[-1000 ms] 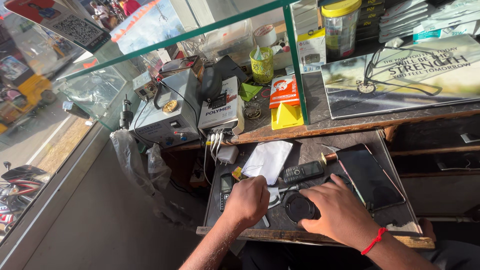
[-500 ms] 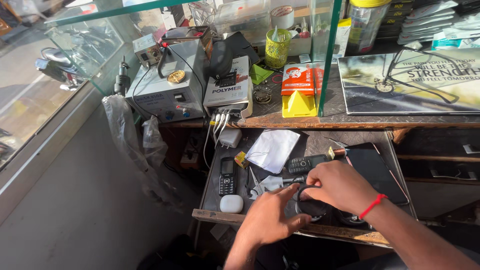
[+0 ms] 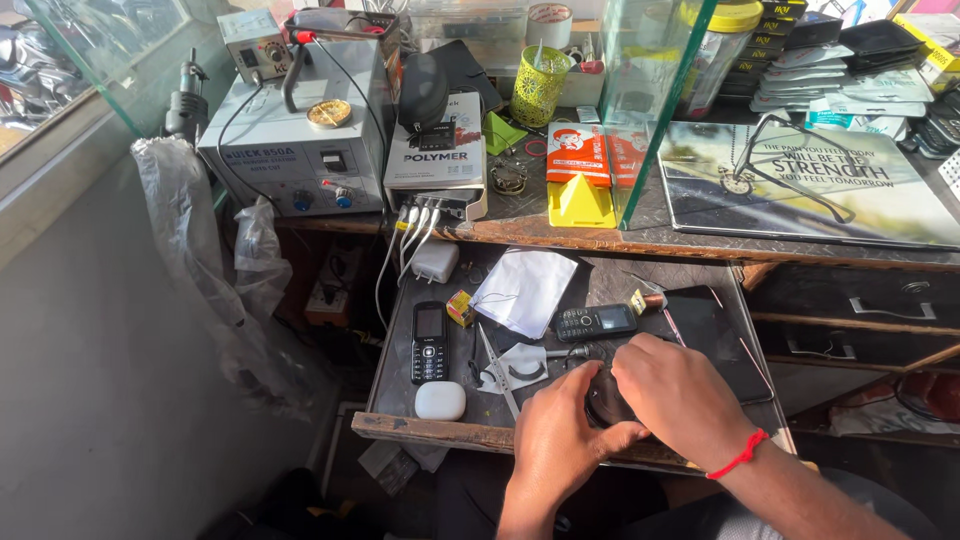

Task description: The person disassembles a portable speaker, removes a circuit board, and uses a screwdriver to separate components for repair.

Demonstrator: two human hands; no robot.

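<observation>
Both my hands meet over a small round black object (image 3: 603, 400) lying on the pull-out tray (image 3: 420, 428) in front of me. My left hand (image 3: 560, 430) grips its near side with thumb and fingers. My right hand (image 3: 680, 398), with a red thread around the wrist, covers its top and right side. Most of the object is hidden beneath my fingers. A black keypad phone (image 3: 594, 322) lies just beyond my hands, and a dark tablet (image 3: 712, 330) sits to the right.
On the tray lie another black keypad phone (image 3: 430, 342), a white earbud case (image 3: 440, 401), tweezers (image 3: 497, 372), a white face mask (image 3: 526, 288) and a charger (image 3: 434, 262). Above, the bench holds a grey soldering station (image 3: 300, 150), a yellow mesh cup (image 3: 539, 87) and an orange packet (image 3: 578, 155).
My head has dropped and come closer to the tray. My left hand moved right from the middle of the tray and now grips the black object alongside my right hand.
</observation>
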